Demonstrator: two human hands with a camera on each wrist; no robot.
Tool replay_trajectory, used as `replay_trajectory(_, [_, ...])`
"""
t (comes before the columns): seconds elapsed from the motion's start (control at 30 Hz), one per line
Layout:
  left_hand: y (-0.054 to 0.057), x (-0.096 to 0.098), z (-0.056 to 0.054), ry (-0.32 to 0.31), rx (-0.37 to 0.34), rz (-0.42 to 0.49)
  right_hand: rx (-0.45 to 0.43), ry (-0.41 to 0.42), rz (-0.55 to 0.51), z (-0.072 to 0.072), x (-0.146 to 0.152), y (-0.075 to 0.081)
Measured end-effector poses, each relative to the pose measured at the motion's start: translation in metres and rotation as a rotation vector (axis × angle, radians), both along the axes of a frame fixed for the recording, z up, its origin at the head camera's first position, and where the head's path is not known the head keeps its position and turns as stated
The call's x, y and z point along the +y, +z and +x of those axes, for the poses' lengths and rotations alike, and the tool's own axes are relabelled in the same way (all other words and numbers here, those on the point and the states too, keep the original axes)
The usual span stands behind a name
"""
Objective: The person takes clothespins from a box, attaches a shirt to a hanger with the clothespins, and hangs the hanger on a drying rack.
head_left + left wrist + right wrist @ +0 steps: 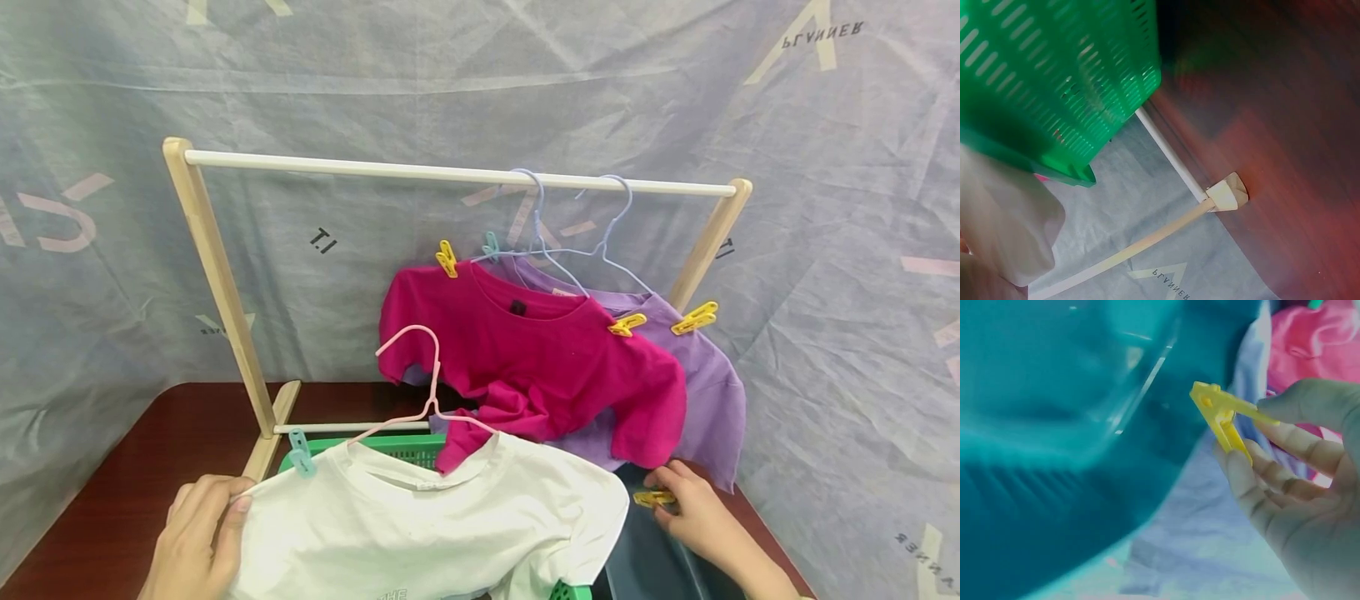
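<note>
A white T-shirt (420, 533) on a pink hanger (435, 385) lies across a green basket (408, 448), with a light blue clothespin (301, 454) clipped at its left shoulder. My left hand (197, 537) pinches the shirt's left sleeve between thumb and fingers; only a sliver of that hand shows in the left wrist view. Over a dark teal basin (1041, 487), my right hand (693, 508) pinches a yellow clothespin (1225, 415) by its handle ends, right of the shirt's other sleeve. The hanger's right shoulder carries no visible clip.
Behind, a drying rack with a white rail (337, 167) and wooden legs (225, 287) stands on the dark table (187, 433). From it hang a magenta T-shirt (540, 350) and a purple T-shirt (712, 383), both on blue hangers with clothespins. A grey sheet (97, 275) covers the background.
</note>
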State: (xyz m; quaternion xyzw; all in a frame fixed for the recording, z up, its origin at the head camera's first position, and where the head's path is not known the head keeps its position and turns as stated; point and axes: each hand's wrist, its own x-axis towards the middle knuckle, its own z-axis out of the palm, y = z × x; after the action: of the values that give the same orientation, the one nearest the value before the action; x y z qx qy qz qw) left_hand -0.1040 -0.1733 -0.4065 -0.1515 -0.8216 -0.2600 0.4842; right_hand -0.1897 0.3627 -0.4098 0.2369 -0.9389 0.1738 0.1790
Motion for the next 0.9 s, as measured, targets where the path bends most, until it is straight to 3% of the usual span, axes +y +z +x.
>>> replay_trajectory(0.4, [0.0,0.0,-0.001,-0.001,0.006,0.004,0.041,0.135,-0.035,0.007,-0.016,0.029])
replay_trajectory(0.6, [0.0,0.0,-0.002,-0.012,0.014,0.005,0.07,0.125,-0.07,0.008,-0.025,0.045])
replay_trajectory(0.9, [0.002,0.0,0.001,-0.012,-0.034,0.009,0.187,0.122,-0.101,0.0,-0.031,0.063])
